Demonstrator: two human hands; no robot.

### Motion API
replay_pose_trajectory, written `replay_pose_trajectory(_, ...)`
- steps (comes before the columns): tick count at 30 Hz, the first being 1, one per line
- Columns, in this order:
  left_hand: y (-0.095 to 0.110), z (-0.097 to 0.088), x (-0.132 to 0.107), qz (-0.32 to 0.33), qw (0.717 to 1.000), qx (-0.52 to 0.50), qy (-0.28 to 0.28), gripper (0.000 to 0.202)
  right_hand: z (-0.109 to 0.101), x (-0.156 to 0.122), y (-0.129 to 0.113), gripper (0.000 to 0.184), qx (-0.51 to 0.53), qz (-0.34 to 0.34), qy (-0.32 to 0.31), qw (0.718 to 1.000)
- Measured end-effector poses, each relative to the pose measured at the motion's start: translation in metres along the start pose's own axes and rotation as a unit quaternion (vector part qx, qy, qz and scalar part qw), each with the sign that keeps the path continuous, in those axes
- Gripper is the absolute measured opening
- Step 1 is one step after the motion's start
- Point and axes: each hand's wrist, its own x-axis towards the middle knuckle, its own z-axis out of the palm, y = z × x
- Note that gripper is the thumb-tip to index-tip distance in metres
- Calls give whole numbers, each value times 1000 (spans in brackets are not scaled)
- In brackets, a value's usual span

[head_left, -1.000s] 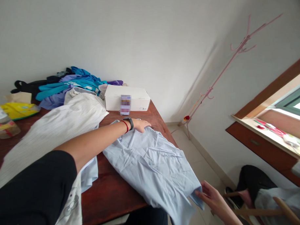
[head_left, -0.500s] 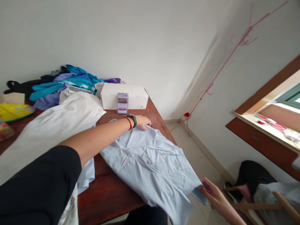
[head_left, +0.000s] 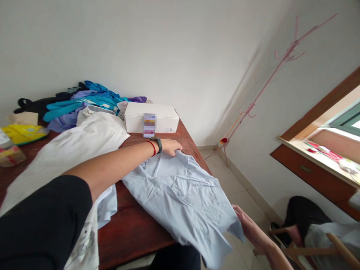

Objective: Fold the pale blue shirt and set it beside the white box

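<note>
A light blue shirt [head_left: 180, 194] lies spread over the right end of a dark wooden table [head_left: 132, 231], its near part hanging off the edge. My left hand [head_left: 171, 146], with a black band and a red string at the wrist, reaches across and pinches the shirt's far end with curled fingers. My right hand [head_left: 247, 225] is low beside the table and holds the hanging near corner; the cloth hides part of its fingers.
A white box [head_left: 152, 117] stands at the table's far edge. Behind it lies a pile of blue and purple clothes [head_left: 81, 100]. A pale striped garment [head_left: 67, 154] covers the left. Yellow packets [head_left: 22, 132] sit far left. A pink coat stand [head_left: 259, 94] and a chair [head_left: 329, 242] are right.
My right hand has moved up and inward along the shirt's hanging corner. My left hand stays gripping the far end. The view has shifted slightly.
</note>
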Motion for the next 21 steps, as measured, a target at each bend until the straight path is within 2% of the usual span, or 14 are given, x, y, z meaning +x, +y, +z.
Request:
replay_pose_trajectory(3, -1, 1, 4, -16, 1000, -5, -3, 27, -5, 18, 7, 59, 66, 24, -27, 997)
replay_pose_trajectory(6, -1, 1, 7, -29, 999, -12, -10, 28, -9, 34, 11, 66, 77, 51, -51, 994)
replay_pose_trajectory(11, -2, 1, 11, -43, 999, -18, -16, 35, -6, 44, 4, 63, 41, 77, -100, 991)
replay_pose_trajectory(15, -3, -2, 14, -35, 999, -13, -10, 27, -7, 44, -6, 59, -18, 94, -127, 987)
replay_pose_trajectory(17, -3, -4, 14, -29, 1000, -6, -2, 24, -14, 40, -13, 57, -53, 95, -95, 989)
replay_pose_trajectory(21, 2, -10, 3, -15, 999, 13, 32, 19, -36, 17, -33, 50, -127, 53, 52, 989)
